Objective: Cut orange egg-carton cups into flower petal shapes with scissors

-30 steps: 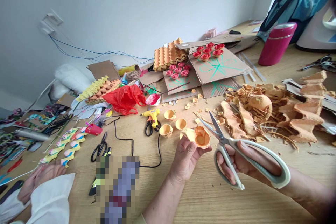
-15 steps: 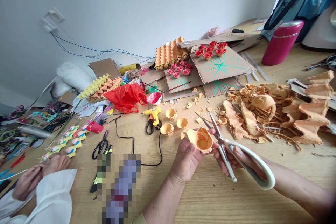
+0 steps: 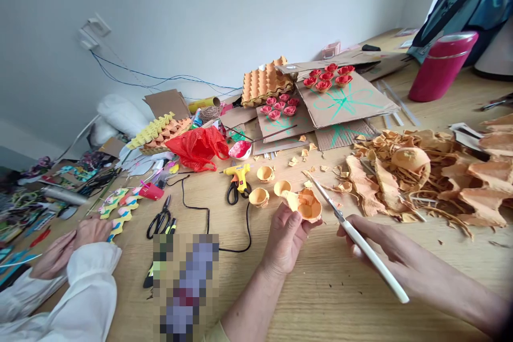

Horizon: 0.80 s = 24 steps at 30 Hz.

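In my left hand [image 3: 286,235] is a piece of orange egg carton [image 3: 308,206], its hollow cup facing up and its edge ragged. My right hand [image 3: 372,248] grips a pair of scissors [image 3: 366,254] with white handles. The scissors are turned edge-on, and their blades point up and away, just right of the carton piece and apart from it. Beyond my left hand, several trimmed carton cups [image 3: 259,196] stand on the table beside a yellow glue gun [image 3: 239,177].
Carton scraps [image 3: 401,171] heap up on the right. Red paper flowers [image 3: 324,85] sit on cardboard [image 3: 352,101] at the back. A pink bottle [image 3: 443,67] stands back right. On the left are black-handled scissors [image 3: 158,222], a red plastic bag [image 3: 196,147] and another person's hands [image 3: 90,232].
My right hand has rotated the scissors edge-on and drawn them away from the carton piece. My left hand has shifted slightly left with the piece. The whole view has swung a little left.
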Each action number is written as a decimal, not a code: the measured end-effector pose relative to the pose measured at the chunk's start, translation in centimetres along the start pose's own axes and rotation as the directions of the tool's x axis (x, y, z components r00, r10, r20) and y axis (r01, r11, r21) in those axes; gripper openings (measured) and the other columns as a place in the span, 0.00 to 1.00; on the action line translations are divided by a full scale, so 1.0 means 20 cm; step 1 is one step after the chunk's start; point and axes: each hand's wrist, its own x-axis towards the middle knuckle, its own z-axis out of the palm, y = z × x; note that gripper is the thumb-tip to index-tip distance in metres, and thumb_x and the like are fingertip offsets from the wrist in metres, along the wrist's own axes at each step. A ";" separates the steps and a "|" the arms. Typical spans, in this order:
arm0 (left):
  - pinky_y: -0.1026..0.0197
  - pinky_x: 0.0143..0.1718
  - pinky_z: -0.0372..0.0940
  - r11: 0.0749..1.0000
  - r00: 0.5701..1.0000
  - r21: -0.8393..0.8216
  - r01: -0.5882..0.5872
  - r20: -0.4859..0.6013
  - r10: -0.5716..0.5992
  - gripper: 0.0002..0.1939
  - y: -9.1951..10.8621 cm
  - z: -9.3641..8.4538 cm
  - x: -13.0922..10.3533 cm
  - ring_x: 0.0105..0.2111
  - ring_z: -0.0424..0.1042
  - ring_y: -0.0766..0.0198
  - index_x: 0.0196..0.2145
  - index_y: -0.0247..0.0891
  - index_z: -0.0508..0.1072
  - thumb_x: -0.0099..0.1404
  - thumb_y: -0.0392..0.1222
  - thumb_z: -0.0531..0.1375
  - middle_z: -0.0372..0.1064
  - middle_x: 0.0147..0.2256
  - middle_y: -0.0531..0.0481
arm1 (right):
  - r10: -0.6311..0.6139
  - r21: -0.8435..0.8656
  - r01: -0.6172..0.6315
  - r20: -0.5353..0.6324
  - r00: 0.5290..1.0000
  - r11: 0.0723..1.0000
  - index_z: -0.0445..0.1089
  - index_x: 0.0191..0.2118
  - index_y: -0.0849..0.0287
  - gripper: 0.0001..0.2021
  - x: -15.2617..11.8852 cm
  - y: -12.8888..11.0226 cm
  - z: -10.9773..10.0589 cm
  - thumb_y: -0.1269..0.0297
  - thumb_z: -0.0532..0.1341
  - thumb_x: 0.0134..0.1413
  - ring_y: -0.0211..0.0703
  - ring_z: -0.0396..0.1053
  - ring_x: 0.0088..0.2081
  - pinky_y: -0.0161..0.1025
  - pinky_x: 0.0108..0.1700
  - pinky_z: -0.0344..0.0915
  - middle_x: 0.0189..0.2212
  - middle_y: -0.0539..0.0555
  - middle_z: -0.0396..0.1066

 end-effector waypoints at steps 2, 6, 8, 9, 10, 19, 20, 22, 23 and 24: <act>0.60 0.39 0.71 1.000 1.000 -0.003 -0.007 -0.004 0.007 0.17 0.00 0.00 0.00 0.37 0.73 0.65 0.41 0.37 0.75 0.56 0.47 0.69 0.74 0.42 0.48 | 0.007 -0.139 0.000 0.050 0.999 0.990 0.68 0.32 0.53 0.12 0.00 0.01 0.01 0.52 0.59 0.59 0.43 0.70 0.27 0.36 0.30 0.66 0.25 0.48 0.72; 0.62 0.37 0.71 0.998 1.000 -0.057 -0.004 -0.004 0.004 0.17 0.00 -0.01 0.00 0.36 0.73 0.65 0.43 0.37 0.75 0.58 0.46 0.69 0.74 0.42 0.47 | -0.002 -0.330 0.024 0.067 0.998 0.944 0.68 0.35 0.54 0.11 0.01 0.01 0.01 0.52 0.57 0.61 0.45 0.71 0.31 0.38 0.34 0.67 0.30 0.52 0.75; 0.63 0.36 0.71 0.995 0.999 -0.097 0.029 -0.017 -0.031 0.19 0.00 -0.01 0.01 0.33 0.73 0.66 0.44 0.34 0.74 0.59 0.48 0.68 0.75 0.40 0.45 | -0.024 -0.326 0.036 0.040 0.999 0.945 0.69 0.35 0.54 0.11 0.01 0.00 0.01 0.53 0.57 0.60 0.45 0.71 0.31 0.38 0.33 0.68 0.30 0.52 0.75; 0.63 0.35 0.71 0.992 0.998 -0.119 0.051 -0.024 -0.055 0.21 0.00 -0.01 0.01 0.32 0.73 0.66 0.44 0.32 0.74 0.59 0.50 0.67 0.76 0.39 0.43 | -0.030 -0.304 0.038 0.030 0.999 0.952 0.69 0.34 0.54 0.10 0.01 -0.01 0.00 0.54 0.57 0.60 0.44 0.71 0.30 0.37 0.32 0.68 0.29 0.51 0.75; 0.64 0.35 0.71 0.987 0.996 -0.144 0.074 -0.029 -0.079 0.22 0.01 0.00 0.01 0.31 0.73 0.66 0.44 0.30 0.74 0.59 0.51 0.67 0.76 0.39 0.41 | -0.034 -0.274 0.040 0.027 0.999 0.961 0.69 0.33 0.53 0.09 0.01 -0.02 0.00 0.55 0.58 0.59 0.44 0.71 0.28 0.36 0.30 0.67 0.28 0.50 0.75; 0.67 0.33 0.72 0.892 0.945 -0.316 0.324 0.068 -0.319 0.19 -0.02 -0.02 0.02 0.29 0.74 0.68 0.40 0.26 0.76 0.67 0.49 0.60 0.76 0.35 0.40 | -0.042 -0.016 0.041 -0.149 0.988 0.999 0.70 0.33 0.55 0.10 0.03 0.03 0.00 0.54 0.61 0.56 0.45 0.70 0.32 0.37 0.34 0.68 0.29 0.51 0.73; 0.66 0.32 0.72 0.881 0.933 -0.306 0.360 0.092 -0.349 0.20 -0.03 -0.02 0.02 0.29 0.74 0.67 0.40 0.25 0.76 0.66 0.50 0.61 0.76 0.34 0.40 | -0.040 0.037 0.047 -0.174 0.984 0.998 0.70 0.35 0.55 0.10 0.03 0.04 0.00 0.54 0.62 0.55 0.45 0.70 0.32 0.37 0.34 0.68 0.29 0.51 0.72; 0.66 0.33 0.72 0.870 0.915 -0.283 0.403 0.124 -0.383 0.22 -0.05 -0.02 0.02 0.29 0.74 0.67 0.40 0.24 0.75 0.63 0.51 0.63 0.76 0.35 0.40 | -0.031 0.112 0.055 -0.203 0.979 0.992 0.69 0.38 0.54 0.11 0.04 0.05 -0.01 0.54 0.63 0.54 0.45 0.69 0.33 0.37 0.36 0.68 0.30 0.50 0.71; 0.66 0.33 0.72 0.872 0.915 -0.275 0.404 0.127 -0.384 0.23 -0.05 -0.02 0.02 0.29 0.74 0.67 0.40 0.24 0.75 0.61 0.52 0.65 0.76 0.35 0.39 | -0.023 0.122 0.050 -0.208 0.978 0.991 0.68 0.38 0.54 0.11 0.04 0.05 -0.01 0.54 0.63 0.55 0.45 0.69 0.33 0.38 0.36 0.68 0.30 0.50 0.71; 0.66 0.34 0.72 0.880 0.920 -0.270 0.391 0.120 -0.372 0.24 -0.06 -0.02 0.01 0.30 0.74 0.66 0.41 0.24 0.75 0.60 0.52 0.66 0.76 0.35 0.39 | -0.015 0.111 0.038 -0.205 0.979 0.993 0.68 0.38 0.54 0.11 0.03 0.05 -0.01 0.54 0.63 0.55 0.45 0.69 0.34 0.38 0.36 0.68 0.31 0.50 0.70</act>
